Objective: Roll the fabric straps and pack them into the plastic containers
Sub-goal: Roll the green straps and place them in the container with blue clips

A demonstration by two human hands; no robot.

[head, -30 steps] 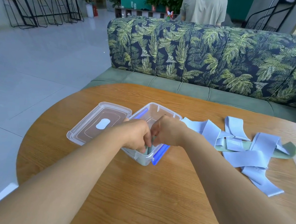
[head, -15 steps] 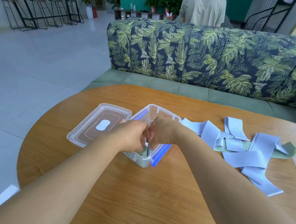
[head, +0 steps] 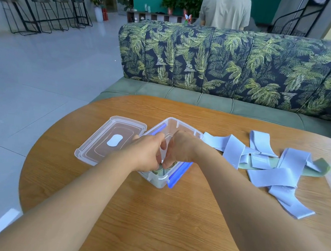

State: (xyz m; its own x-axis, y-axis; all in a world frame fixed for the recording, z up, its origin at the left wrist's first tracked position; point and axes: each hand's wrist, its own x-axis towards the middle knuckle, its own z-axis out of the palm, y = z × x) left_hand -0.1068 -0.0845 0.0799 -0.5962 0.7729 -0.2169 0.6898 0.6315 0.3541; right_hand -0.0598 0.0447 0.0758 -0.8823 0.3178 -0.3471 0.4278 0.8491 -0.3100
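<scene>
On the round wooden table [head: 174,213], a loose heap of pale blue straps [head: 270,176] lies right of an open clear box [head: 157,181], whose lid [head: 109,141] sits just beside it on the left. The left hand [head: 149,153] and right hand [head: 180,147] dip into the box, fingers curled, pinching a rolled green strap [head: 159,171] at its near end.

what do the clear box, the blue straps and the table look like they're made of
container: clear, glossy hard plastic, seemingly; you can see through its walls.
light blue straps: soft matte fabric, perhaps elastic; they fold and drape limply.
table: wood or wood-look laminate with a smooth satin finish; grain lines show, but which it is stays unclear.
</scene>
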